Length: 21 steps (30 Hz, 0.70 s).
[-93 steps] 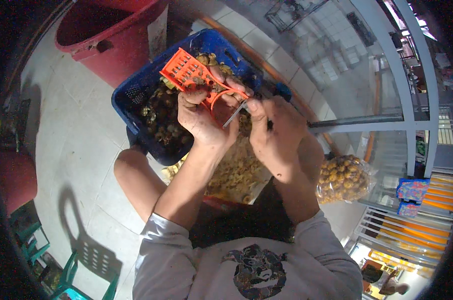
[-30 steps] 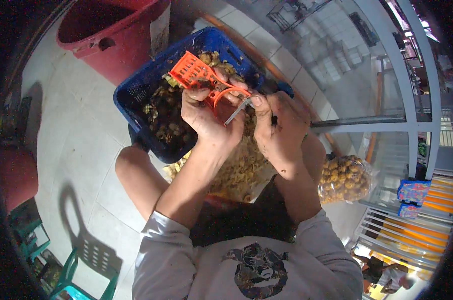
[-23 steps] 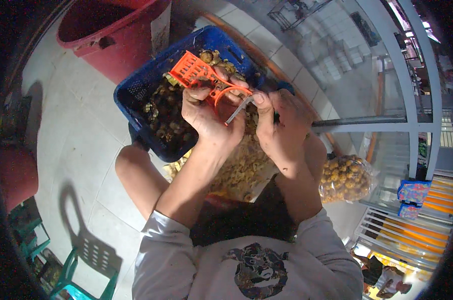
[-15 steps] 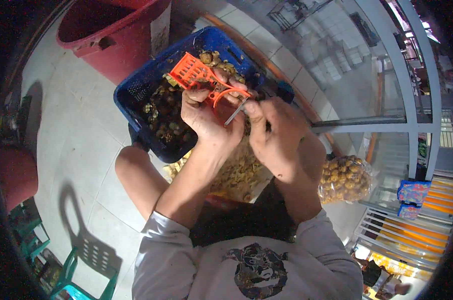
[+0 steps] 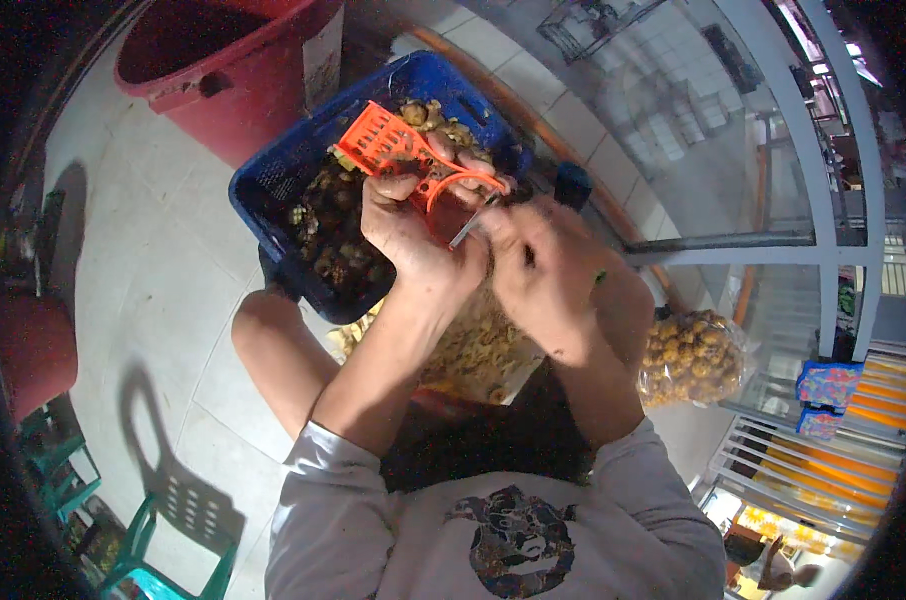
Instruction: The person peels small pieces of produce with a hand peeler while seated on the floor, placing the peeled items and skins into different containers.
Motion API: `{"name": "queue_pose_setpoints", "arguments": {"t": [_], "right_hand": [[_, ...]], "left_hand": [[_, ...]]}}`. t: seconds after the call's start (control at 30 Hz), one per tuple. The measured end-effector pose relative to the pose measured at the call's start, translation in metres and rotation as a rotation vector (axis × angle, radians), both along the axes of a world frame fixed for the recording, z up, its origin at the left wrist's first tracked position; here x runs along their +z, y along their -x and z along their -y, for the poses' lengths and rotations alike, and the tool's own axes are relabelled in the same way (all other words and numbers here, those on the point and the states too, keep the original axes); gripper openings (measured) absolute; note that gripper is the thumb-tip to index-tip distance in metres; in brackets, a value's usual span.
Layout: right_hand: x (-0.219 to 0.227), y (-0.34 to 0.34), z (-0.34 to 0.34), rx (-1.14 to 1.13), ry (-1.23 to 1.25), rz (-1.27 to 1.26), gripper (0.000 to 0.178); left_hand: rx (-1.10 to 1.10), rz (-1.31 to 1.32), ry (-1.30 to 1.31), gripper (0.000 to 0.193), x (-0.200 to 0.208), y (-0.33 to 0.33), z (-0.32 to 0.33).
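- Orange tool, plastic, with metal strip: one, held in mid-view, above the lower right part of the blue crate.
- Left hand: clamped round the tool's middle, soiled thumb on the near side, fingers behind.
- Right hand: close beside the left, its fingertips at the strip; motion blur hides whether they pinch it or merely rest against it.
- Handling, as judged: brace the tool firmly in the left palm; work the strip with small, controlled finger pressure, clear of any sharp edge; hold the left fingers away from its path; support the fork so that the plastic does not flex.
- Orientation: slotted head points up-left, away from the body; forked end faces right, toward the right hand. Long axis slants from upper left to lower right; the strip lies crosswise, running down-left from the right fingertips.
- Surroundings: pale cut pieces below the hands; clear bag of round, yellow-brown items at right; red bin beyond the crate.
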State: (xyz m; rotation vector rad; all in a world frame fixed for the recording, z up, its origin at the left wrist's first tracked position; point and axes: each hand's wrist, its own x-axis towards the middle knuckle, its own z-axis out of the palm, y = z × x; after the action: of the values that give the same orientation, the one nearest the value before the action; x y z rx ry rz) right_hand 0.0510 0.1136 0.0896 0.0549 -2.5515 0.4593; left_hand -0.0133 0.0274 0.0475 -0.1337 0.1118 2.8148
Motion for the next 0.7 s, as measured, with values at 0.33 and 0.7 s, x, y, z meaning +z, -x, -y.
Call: {"name": "queue_pose_setpoints", "arguments": {"t": [0.33, 0.7], "right_hand": [[0.001, 0.000, -0.003, -0.039, 0.118, 0.100, 0.014], [0.010, 0.015, -0.010, -0.009, 0.071, -0.048, 0.016]], "left_hand": [[0.053, 0.037, -0.065, 0.032, 0.008, 0.003, -0.001], [0.005, 0.108, -0.078, 0.031, 0.010, 0.009, 0.003]]}}
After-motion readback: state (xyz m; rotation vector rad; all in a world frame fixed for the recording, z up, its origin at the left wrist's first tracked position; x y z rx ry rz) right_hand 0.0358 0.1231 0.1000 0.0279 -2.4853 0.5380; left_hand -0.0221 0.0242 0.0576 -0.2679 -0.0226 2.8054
